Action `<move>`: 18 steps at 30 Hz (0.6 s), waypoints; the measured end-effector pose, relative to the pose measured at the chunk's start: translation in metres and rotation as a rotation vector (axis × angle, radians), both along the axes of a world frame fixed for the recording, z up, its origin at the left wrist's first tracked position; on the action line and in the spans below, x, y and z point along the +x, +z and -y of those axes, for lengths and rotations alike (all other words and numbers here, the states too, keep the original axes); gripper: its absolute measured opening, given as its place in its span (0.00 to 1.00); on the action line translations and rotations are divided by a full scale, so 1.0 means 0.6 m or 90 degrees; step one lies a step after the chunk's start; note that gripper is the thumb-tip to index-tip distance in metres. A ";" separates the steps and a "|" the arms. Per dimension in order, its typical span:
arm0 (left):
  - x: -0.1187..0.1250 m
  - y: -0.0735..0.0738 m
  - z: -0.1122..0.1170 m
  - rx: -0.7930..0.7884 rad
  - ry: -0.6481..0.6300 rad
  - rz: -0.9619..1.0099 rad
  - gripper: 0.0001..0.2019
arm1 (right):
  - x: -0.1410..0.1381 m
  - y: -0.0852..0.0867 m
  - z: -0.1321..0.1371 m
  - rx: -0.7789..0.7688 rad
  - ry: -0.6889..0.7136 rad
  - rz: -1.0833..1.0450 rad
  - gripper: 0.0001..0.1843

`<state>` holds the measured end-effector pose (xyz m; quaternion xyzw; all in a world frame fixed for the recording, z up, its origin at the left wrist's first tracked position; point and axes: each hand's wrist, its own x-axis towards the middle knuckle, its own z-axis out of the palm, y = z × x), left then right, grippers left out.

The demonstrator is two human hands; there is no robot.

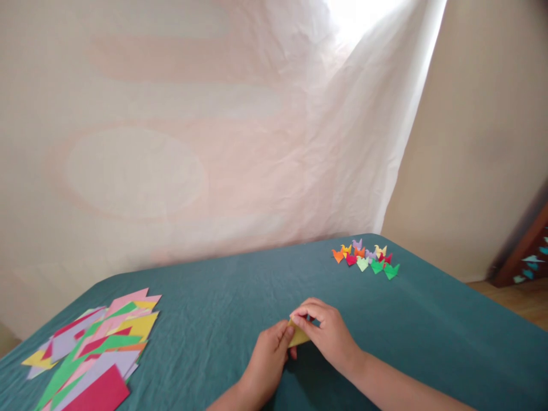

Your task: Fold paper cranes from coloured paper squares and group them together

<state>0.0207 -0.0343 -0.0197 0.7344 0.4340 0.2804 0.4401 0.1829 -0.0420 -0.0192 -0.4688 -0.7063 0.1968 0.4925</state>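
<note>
Small yellow paper (298, 339) held over the dark green table (209, 331)

The left hand (269, 355) pinches the paper's left end, thumb on top and fingers tucked behind. The right hand (327, 332) pinches its upper edge between thumb and forefinger. The paper sits between the two hands, near the front of the table, with a shadow on the cloth below.

Loose coloured sheets (105, 357) in pink, purple, green, red, yellow and orange overlap in a spread pile at the left, coming near the table's left edge. A broad stretch of green cloth separates them from the left hand. Well beyond the right hand, folded paper birds (362, 263) stand in a close group near the far right corner. From that corner the right edge slants toward the viewer, with more cloth between it and the right forearm. The far edge runs along a pale hanging sheet (257, 154).
</note>
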 end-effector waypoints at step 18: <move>-0.037 0.026 -0.026 0.494 -0.073 -0.287 0.12 | 0.004 0.006 0.000 0.193 0.022 0.218 0.09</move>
